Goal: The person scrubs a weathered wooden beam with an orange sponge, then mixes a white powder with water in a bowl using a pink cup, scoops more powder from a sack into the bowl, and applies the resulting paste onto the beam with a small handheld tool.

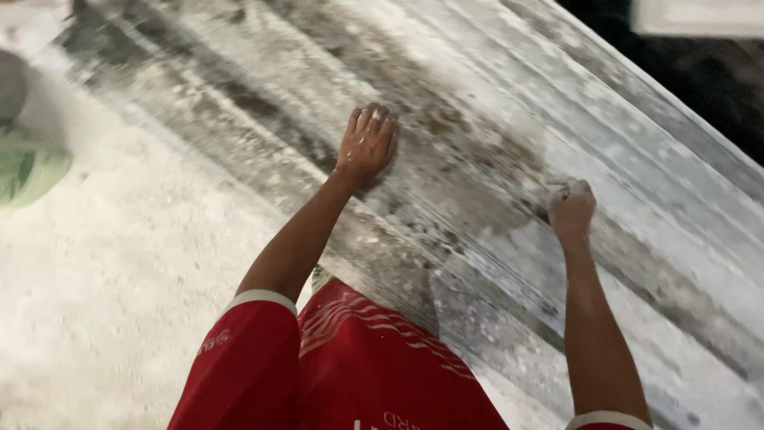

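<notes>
Fingers (372, 121) of the left hand (366, 147) lie together and flat, pressed palm-down on the sloping sheet (477, 103), a pale ribbed panel streaked with grey grime. The fingers of the right hand (570, 209) are curled into a tight fist, clamped on something small and pale at the knuckles; it is too blurred to say whether that is a rag or a scraper. The sheet lies directly under both sets of fingers and runs away from them up to the far edge of the view and down past the wrists.

Judging from this, the work in hand is rubbing the sheet clean. To do it well, the flat left hand should bear down steadily to keep the panel from flexing, while the fist works along the ribs rather than across them, since the dirt sits in the grooves. The darkest patch lies between the two hands and just beyond the left fingertips.

Count: two hands, one sheet, one clenched item. Behind the left wrist is dusty white ground (103, 318), and well off to that side one pale green object (24, 171), blurred. Near the elbows, red clothing (358, 374).
</notes>
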{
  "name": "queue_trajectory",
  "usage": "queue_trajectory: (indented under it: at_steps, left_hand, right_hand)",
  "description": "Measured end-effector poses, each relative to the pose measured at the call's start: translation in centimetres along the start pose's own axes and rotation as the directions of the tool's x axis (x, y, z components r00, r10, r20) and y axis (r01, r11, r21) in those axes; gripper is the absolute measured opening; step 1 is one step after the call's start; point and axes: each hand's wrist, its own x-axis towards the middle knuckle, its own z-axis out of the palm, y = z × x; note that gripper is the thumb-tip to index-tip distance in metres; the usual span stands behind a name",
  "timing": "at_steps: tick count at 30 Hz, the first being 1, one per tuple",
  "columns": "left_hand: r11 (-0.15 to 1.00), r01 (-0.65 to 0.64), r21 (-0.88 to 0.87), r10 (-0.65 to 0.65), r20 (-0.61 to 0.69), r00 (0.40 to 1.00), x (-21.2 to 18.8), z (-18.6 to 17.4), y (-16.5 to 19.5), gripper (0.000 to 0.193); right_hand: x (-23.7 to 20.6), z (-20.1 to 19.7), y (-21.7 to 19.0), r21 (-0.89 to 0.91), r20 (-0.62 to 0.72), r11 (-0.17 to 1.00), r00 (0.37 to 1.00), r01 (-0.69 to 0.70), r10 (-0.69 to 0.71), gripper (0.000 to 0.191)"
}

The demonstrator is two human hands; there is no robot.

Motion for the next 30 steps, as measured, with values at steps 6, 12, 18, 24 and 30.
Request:
queue_trajectory:
  at_steps: [6,12,18,24,30]
  left_hand:
    - [0.941,0.336,-0.039,-0.338,-0.034,0.941,-5.3,-5.5,-9.9,0.036]
    - [0.811,0.585,-0.008,-0.577,-0.178,0.797,-9.3,-10.4,-22.6,0.04]
    - [0.793,0.609,-0.008,-0.591,-0.249,0.767,-9.6,-13.6,-41.6,0.047]
    - [0.663,0.704,0.255,-0.716,-0.061,0.696,-11.4,-15.9,-54.6,0.043]
    - [0.63,0.766,0.132,-0.777,0.118,0.619,-14.6,-16.7,-57.5,0.019]
  right_hand:
    - [3.2,8.8,-10.2,-0.022,-0.08,0.873,0.87,0.487,-0.487,0.023]
    - [5.7,17.3,-22.3,0.281,0.195,0.945,0.954,0.167,-0.227,0.023]
    - [9.6,29.0,-38.0,0.19,0.279,0.959,0.925,0.21,-0.258,0.027]
    - [12.8,37.8,-50.8,0.249,0.221,0.836,0.812,0.488,-0.54,0.017]
    - [15.2,41.7,-57.0,0.277,0.31,0.905,0.861,0.324,-0.403,0.018]
